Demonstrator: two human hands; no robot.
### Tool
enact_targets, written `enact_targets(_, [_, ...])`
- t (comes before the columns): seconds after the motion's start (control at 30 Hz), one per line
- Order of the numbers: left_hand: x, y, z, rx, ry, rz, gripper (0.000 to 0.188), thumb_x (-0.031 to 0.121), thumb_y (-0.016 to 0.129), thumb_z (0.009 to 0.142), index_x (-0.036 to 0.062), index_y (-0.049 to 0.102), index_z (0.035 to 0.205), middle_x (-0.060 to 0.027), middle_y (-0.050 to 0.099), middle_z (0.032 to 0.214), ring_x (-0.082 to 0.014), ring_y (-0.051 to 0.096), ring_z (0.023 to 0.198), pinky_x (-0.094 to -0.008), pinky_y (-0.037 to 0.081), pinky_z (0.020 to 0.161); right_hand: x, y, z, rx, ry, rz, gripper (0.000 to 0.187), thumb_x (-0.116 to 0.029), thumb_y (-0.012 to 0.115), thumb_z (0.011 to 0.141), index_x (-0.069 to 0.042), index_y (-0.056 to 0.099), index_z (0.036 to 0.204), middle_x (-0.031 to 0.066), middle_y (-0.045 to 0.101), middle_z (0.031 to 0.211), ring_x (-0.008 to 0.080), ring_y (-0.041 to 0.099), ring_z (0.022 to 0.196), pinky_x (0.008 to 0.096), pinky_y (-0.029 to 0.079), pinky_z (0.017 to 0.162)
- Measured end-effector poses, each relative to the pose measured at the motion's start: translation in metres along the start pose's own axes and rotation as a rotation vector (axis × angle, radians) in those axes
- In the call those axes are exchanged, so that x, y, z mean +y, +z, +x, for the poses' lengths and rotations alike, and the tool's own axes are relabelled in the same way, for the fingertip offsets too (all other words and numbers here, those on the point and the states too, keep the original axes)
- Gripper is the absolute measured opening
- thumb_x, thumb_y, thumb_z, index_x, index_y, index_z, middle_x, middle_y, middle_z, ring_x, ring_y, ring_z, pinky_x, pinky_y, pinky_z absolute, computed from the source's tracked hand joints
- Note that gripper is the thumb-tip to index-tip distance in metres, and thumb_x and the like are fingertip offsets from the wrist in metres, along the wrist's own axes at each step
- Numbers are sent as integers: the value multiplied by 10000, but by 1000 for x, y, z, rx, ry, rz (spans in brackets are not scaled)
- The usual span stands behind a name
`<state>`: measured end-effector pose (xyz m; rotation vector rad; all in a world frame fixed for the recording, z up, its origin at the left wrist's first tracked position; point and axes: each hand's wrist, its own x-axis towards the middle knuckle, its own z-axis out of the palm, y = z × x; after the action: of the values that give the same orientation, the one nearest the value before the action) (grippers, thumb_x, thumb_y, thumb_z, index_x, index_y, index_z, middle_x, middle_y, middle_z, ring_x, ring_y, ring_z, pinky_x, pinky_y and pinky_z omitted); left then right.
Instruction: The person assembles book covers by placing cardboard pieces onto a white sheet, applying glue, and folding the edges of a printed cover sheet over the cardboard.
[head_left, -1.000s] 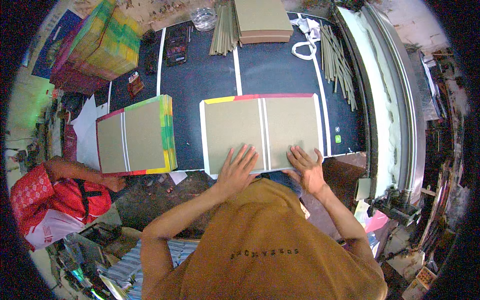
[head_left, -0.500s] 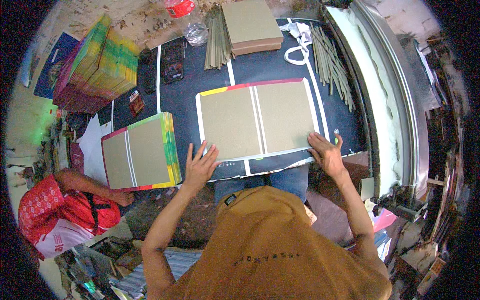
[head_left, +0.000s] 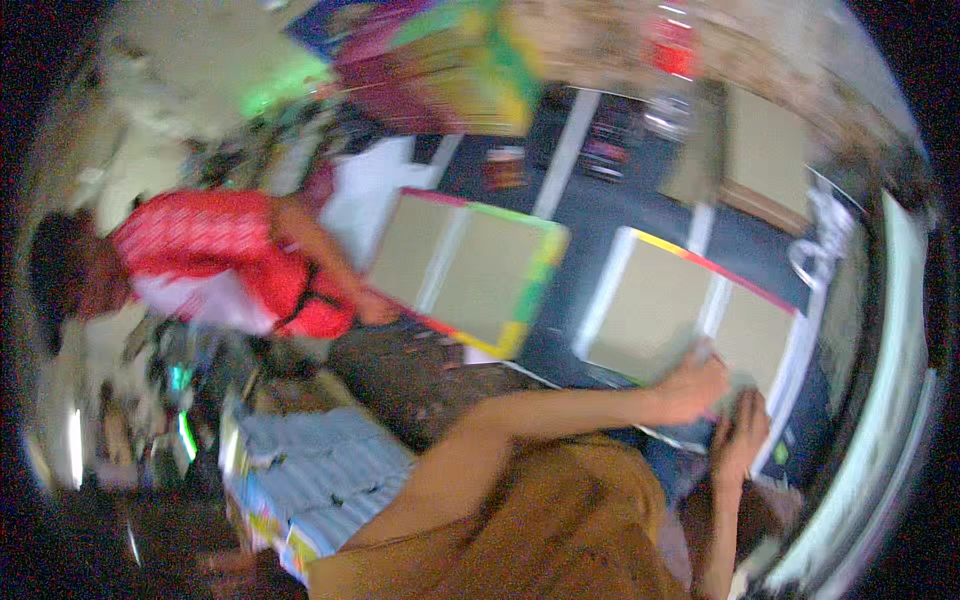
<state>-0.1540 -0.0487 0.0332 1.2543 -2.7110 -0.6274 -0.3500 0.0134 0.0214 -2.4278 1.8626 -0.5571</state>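
A book cover case (head_left: 655, 305) lies flat on the dark table, its grey boards edged with yellow, red and white strips. My left hand (head_left: 693, 388) reaches across to the cover's near edge, smeared by motion, so its grip cannot be made out. Close beside it, at the near right part of the cover, my right hand (head_left: 740, 432) rests with fingers stretched out, though blurred. To the left lies a stack of similar covers (head_left: 490, 270) with green and yellow edges.
A person in red (head_left: 230, 260) is at the left, an arm reaching to the cover stack. Colourful stacked covers (head_left: 430, 75) stand at the far left. Grey boards (head_left: 765, 150), a bottle (head_left: 670, 60) and a phone (head_left: 608, 145) sit at the back. A pale machine edge (head_left: 890, 350) borders the right.
The view has swung left, shifting the scene to the right and blurring it. My left hand has crossed along the cover's near edge to beside my right hand.
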Motion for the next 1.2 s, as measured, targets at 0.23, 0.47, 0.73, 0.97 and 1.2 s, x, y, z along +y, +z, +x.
enact_targets(0.23, [-15, 78, 13, 430, 67, -47, 435, 344, 614, 830, 53, 607, 1152, -116, 587, 1162, -312, 516, 1192, -603, 295, 1126, 1, 43, 44, -151, 3, -164, 570, -286, 370, 1064, 8, 347, 1552, 235, 329, 1608, 398, 331, 1476, 485, 245, 1229])
enact_targets(0.47, [-43, 52, -26, 580, 85, -290, 1007, 541, 721, 776, -47, 347, 1503, -271, 304, 1572, -455, 179, 1515, -631, 81, 1233, 29, 69, 55, -65, -12, -199, 540, -360, 334, 1106, -41, 407, 1536, 204, 428, 1554, 382, 417, 1419, 497, 326, 1167])
enact_targets(0.73, [-66, 69, -36, 402, -122, 52, 711, 455, 581, 882, -42, 503, 1384, -276, 423, 1491, -465, 275, 1477, -698, 67, 1211, -56, 76, 49, -254, 79, -400, 643, -463, 208, 1103, -99, 199, 1633, 93, 196, 1701, 281, 184, 1567, 488, 187, 1239])
enact_targets(0.97, [-93, 63, -41, 484, -21, -73, 549, 405, 551, 905, -10, 594, 1262, -241, 536, 1390, -441, 433, 1383, -629, 222, 1203, -43, 63, 55, -187, 95, -301, 662, -494, 285, 1094, -98, 241, 1623, 100, 233, 1689, 289, 214, 1554, 499, 205, 1234])
enact_targets(1.2, [-132, -13, -90, 315, 11, 280, 163, 175, 621, 798, 30, 678, 843, -180, 620, 850, -332, 608, 896, -477, 500, 802, -20, 38, 65, -51, -54, 137, 720, -307, 672, 945, 16, 386, 1521, 251, 401, 1558, 404, 335, 1475, 513, 236, 1221])
